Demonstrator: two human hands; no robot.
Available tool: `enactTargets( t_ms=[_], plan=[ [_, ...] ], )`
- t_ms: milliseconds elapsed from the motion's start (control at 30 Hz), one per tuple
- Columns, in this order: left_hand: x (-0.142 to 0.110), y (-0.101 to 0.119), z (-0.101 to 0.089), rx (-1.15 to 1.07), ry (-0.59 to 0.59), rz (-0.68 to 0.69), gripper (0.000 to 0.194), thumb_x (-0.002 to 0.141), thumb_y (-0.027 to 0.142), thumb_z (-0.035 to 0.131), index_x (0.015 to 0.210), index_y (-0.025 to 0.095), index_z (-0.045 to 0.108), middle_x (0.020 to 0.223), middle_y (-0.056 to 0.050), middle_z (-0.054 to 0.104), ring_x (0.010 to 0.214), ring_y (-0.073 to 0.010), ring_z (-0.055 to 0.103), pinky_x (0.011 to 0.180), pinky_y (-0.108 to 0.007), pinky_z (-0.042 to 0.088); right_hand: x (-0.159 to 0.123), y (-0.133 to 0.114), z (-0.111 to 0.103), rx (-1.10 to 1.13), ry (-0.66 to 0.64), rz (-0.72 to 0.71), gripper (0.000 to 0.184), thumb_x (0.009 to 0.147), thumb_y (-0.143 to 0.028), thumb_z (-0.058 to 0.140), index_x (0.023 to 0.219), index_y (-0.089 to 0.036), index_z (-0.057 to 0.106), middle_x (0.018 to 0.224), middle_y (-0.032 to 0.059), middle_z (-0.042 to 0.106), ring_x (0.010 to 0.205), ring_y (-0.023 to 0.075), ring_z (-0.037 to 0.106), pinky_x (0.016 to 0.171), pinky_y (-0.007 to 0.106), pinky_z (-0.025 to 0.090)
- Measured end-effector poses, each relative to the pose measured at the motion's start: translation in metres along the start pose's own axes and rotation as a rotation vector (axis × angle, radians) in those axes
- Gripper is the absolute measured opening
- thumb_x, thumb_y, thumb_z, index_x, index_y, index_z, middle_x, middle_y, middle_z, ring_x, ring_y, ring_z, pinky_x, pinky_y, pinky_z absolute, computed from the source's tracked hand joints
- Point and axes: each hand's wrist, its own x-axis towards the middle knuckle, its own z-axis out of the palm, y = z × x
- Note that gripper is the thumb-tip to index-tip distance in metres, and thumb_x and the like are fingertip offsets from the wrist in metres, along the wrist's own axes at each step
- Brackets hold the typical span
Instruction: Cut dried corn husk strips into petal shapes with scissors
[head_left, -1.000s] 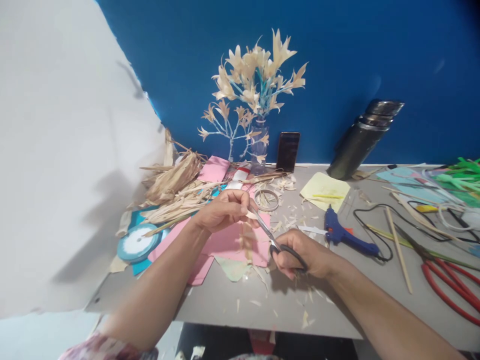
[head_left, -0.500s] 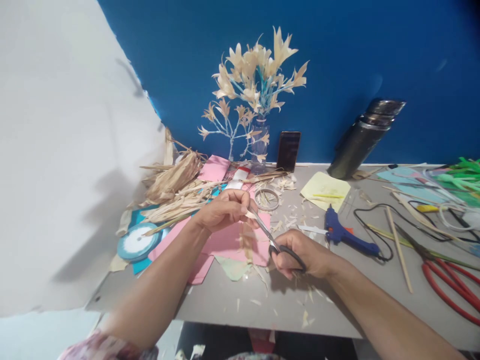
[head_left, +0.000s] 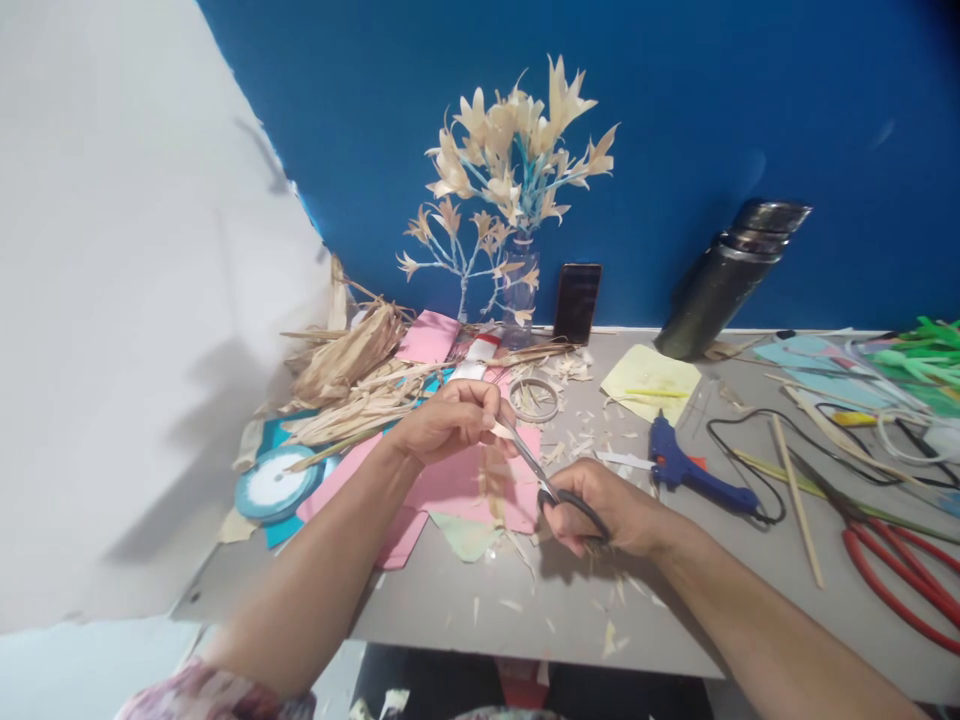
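Between the fingertips of my left hand (head_left: 454, 420) is a small pale piece of dried husk (head_left: 501, 432), only its tip showing. My right hand (head_left: 604, 505) grips a pair of black-handled scissors (head_left: 534, 466), whose blades point up and left and meet the husk piece at my left fingers. Below both hands lie sheets of pink paper (head_left: 450, 500) with a tan strip on them. A roll of tape (head_left: 534, 398) sits just behind the scissors. Small pale clippings are scattered around.
A blue glue gun (head_left: 701, 478) with its cord, a wooden stick (head_left: 797, 500) and red-handled scissors (head_left: 900, 570) lie at right. Dried husks (head_left: 352, 360) and a ribbon spool (head_left: 277, 483) are left. Behind stand husk flowers (head_left: 517, 150), a phone (head_left: 577, 303) and a flask (head_left: 727, 280).
Almost nothing differs. Both hands, the husk piece and the scissors stay in nearly the same place.
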Motion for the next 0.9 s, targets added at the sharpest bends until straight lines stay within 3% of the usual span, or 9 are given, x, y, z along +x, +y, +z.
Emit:
enactTargets(
  t_ms=[300, 633, 900],
  plan=[
    [-0.001, 0.002, 0.001, 0.003, 0.022, -0.018, 0.019, 0.067, 0.018, 0.075, 0.064, 0.012, 0.057, 0.067, -0.007, 0.068, 0.063, -0.0218, 0.070, 0.064, -0.029, 0.047, -0.001, -0.002, -0.001, -0.055, 0.019, -0.001, 0.031, 0.081, -0.026, 0.061, 0.053, -0.016, 0.054, 0.046, -0.0045, 0.049, 0.044, 0.0064, 0.037, 0.045, 0.022, 0.025],
    [-0.004, 0.005, -0.004, 0.052, 0.051, -0.023, 0.020, 0.066, 0.019, 0.079, 0.066, 0.011, 0.061, 0.069, -0.009, 0.071, 0.063, -0.0196, 0.070, 0.062, -0.026, 0.049, 0.000, 0.001, -0.001, -0.027, 0.014, -0.021, 0.050, 0.080, -0.058, 0.065, 0.056, -0.015, 0.055, 0.047, -0.0036, 0.048, 0.043, 0.0067, 0.038, 0.045, 0.023, 0.024],
    [-0.005, 0.005, -0.009, 0.107, 0.087, -0.060, 0.018, 0.065, 0.016, 0.080, 0.066, 0.010, 0.062, 0.073, -0.010, 0.072, 0.064, -0.0195, 0.071, 0.065, -0.028, 0.053, -0.001, 0.004, 0.000, -0.029, 0.059, 0.035, 0.052, 0.076, -0.062, 0.070, 0.060, -0.013, 0.061, 0.044, -0.0046, 0.045, 0.041, 0.0061, 0.036, 0.043, 0.022, 0.024]
  ],
)
